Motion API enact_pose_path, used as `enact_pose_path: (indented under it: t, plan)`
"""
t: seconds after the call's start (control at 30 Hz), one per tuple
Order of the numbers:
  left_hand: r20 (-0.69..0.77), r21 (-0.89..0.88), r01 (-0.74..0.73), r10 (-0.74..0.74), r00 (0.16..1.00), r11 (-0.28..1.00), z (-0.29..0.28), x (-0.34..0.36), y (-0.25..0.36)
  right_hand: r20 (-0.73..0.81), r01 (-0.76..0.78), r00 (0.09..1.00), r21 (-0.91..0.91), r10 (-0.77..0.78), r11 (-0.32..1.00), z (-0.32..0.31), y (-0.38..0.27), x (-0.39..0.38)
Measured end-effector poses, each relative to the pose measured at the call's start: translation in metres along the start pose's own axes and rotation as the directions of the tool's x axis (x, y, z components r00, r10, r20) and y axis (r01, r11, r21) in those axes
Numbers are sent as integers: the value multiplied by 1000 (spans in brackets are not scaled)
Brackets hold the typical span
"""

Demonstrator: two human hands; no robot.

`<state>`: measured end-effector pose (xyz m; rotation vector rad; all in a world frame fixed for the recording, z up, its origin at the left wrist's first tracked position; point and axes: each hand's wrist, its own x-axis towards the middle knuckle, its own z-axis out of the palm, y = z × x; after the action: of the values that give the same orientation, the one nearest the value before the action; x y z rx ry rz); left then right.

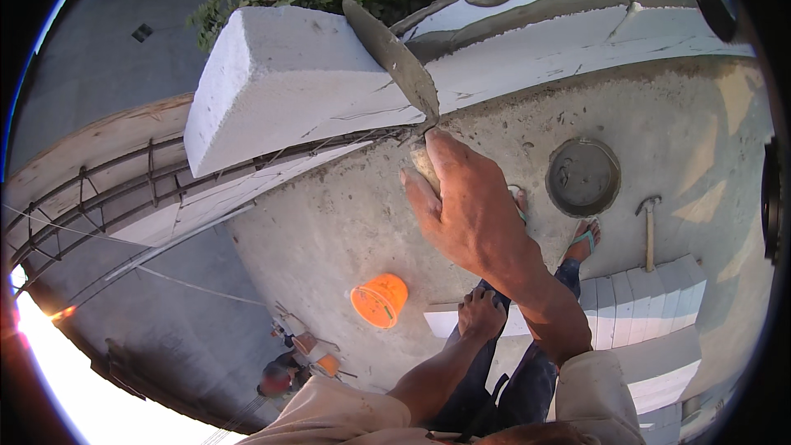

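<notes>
The right hand [465,210] is clamped on a trowel [395,58] whose handle it mostly hides, blade against the white block [280,82] on the wall, while the left hand [480,313] hangs low, its grip indiscernible.

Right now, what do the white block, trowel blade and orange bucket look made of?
White rectangular block: looks like lightweight aerated concrete, matte, grainy, chipped edges. Pointed grey trowel blade: probably steel, dull and mortar-smeared; right hand grips its handle. Orange bucket: likely plastic, smooth, evenly coloured.
</notes>
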<state>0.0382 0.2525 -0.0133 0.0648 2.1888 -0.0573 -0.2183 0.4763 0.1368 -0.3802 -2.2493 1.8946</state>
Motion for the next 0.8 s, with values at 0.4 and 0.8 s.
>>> enact_pose_path:
  t: [0.4, 0.8]
  plan:
    - [-73, -17, -34, 33, 997, 999, 5, 2, -9, -136, 259, 955, -39, -262, 965, 46, -60, -16]
    - [-148, 73, -55, 65, 987, 996, 8, 10, 2, -151, 203, 973, 205, -174, 957, 90, 27, -89]
